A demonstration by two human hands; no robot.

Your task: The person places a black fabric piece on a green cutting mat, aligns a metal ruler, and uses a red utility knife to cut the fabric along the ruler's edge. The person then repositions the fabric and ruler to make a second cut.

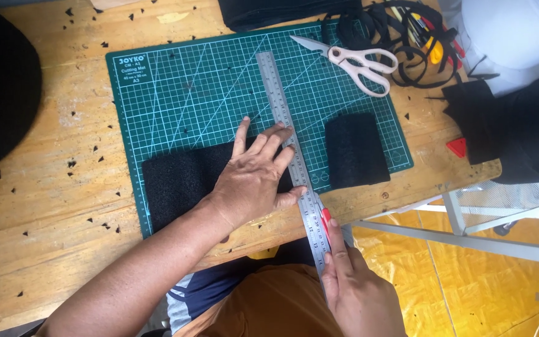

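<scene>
Ruler (294,165) pinned flat over black fabric (179,181) on green cutting mat (207,87) by left hand (254,181), fingers spread, for a straight edge. Right hand (357,290) nearest, gripping probably a red-tipped cutter (325,219). Scissors (357,62) lying farther back.

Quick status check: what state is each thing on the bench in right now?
left hand: flat, pressing the ruler and black piece down
right hand: gripping a red-tipped tool at the ruler's near end
steel ruler: lying diagonally across the mat
large black piece: flat on the mat, partly under the hand
small black piece: flat, lying apart, right of the ruler
scissors: closed, untouched
cutting mat: flat on the wooden table
</scene>
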